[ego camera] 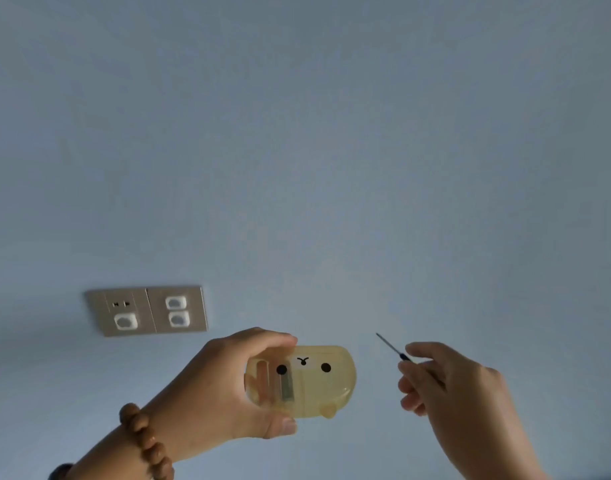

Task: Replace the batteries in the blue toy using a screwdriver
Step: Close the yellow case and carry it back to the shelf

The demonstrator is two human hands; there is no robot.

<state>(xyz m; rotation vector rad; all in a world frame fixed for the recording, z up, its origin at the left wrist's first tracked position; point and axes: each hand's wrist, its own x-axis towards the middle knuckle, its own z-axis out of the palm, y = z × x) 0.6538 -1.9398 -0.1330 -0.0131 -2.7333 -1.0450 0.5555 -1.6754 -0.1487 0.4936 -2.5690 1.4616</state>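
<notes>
My left hand [224,386] grips a small translucent toy [318,381] by its left end, thumb below and fingers on top. The toy looks pale yellow here and shows a printed face with two black eyes and a small mouth; a dark part shows through its shell. My right hand [449,386] holds a thin screwdriver [390,346], with its metal tip pointing up and to the left. The tip is apart from the toy, to the right of it. Both hands are raised in front of a wall.
A pale blue wall [297,150] fills the view. A beige double socket plate [146,310] with white covers sits on the wall at the left. A wooden bead bracelet [148,441] circles my left wrist.
</notes>
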